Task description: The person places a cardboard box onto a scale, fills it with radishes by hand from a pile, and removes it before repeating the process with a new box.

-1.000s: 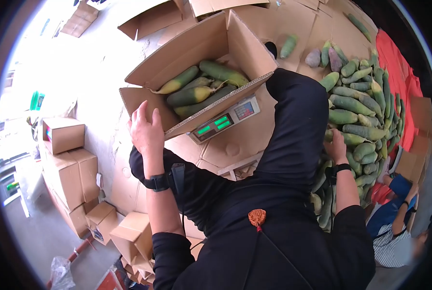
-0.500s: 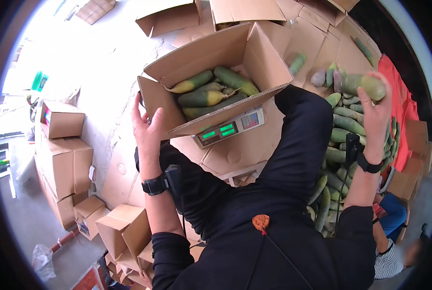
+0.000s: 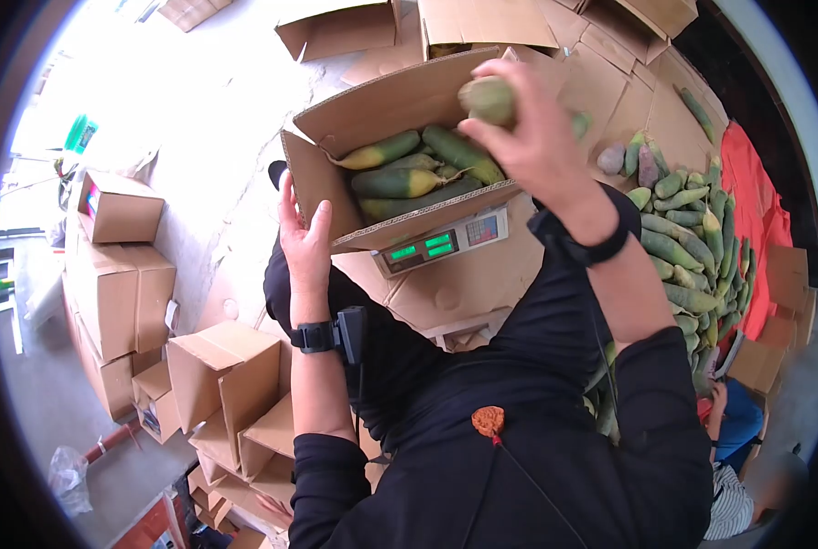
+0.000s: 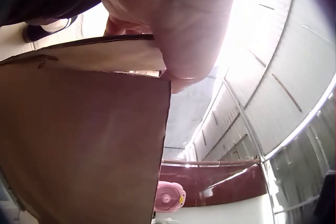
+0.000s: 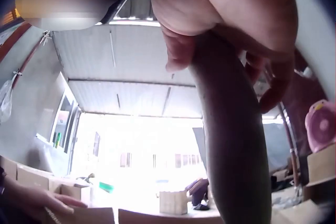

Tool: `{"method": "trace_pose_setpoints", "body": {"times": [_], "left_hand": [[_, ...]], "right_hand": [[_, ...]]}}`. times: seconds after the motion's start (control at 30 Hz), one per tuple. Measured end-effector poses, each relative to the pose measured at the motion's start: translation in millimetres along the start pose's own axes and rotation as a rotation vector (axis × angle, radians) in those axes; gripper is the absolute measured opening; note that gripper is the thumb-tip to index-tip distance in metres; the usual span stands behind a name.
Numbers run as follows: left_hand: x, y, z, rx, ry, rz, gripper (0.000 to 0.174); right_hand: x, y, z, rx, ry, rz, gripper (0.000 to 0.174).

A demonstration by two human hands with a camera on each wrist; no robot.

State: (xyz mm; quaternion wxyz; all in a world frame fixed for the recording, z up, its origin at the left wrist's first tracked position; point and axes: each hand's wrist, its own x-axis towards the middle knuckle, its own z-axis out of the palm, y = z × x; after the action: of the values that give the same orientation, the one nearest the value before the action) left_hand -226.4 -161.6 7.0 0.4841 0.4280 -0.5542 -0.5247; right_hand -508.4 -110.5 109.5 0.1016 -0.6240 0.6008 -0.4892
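Observation:
My right hand [image 3: 542, 137] grips a long green radish [image 5: 231, 124] by one end and holds it over the open cardboard box [image 3: 386, 87]. In the right wrist view the thumb lies on one side of the radish and fingers on the other. Several green radishes [image 3: 395, 183] with yellowish ends lie inside the box. The box sits on a scale [image 3: 441, 242] with lit green digits. My left hand [image 3: 305, 242] rests against the box's near left corner, fingers extended along the outside and thumb apart; the left wrist view shows it by the cardboard edge.
A big pile of green radishes [image 3: 679, 242] lies on the right beside a red sheet [image 3: 752, 238]. Cardboard boxes [image 3: 121, 302] are stacked on the left, and more open boxes [image 3: 336, 27] stand at the back. Another person [image 3: 734, 439] is at the lower right.
My right hand has picked a radish from the pile, lifted it and carried it left to above the box. My left hand has stayed by the box corner.

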Motion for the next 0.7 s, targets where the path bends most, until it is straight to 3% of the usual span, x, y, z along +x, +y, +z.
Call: {"method": "trace_pose_setpoints", "body": {"times": [0.07,0.2,0.33,0.47,0.57,0.7], "left_hand": [[-0.4,0.5,1.1,0.027,0.005,0.003,0.063],[-1.8,3.7,1.6,0.054,0.003,0.004,0.059],[0.0,7.0,4.0,0.072,0.016,-0.024,0.061],[-1.6,10.5,5.6,0.021,0.006,-0.033,0.062],[-1.8,5.9,5.4,0.026,0.003,-0.018,0.059],[-3.2,3.9,4.5,0.047,-0.008,-0.043,0.057]], "right_hand": [[-0.1,8.6,21.4,-0.356,-0.087,-0.218,0.051],[-8.6,2.8,30.3,-0.336,-0.19,-0.175,0.048],[-13.1,8.6,-7.1,-0.22,-0.191,-0.052,0.034],[-31.5,10.1,-67.2,-0.125,-0.005,0.183,0.02],[-55.3,30.5,-117.9,-0.01,0.156,0.34,0.019],[-100.6,73.2,-176.6,-0.131,0.288,0.432,0.017]]}}
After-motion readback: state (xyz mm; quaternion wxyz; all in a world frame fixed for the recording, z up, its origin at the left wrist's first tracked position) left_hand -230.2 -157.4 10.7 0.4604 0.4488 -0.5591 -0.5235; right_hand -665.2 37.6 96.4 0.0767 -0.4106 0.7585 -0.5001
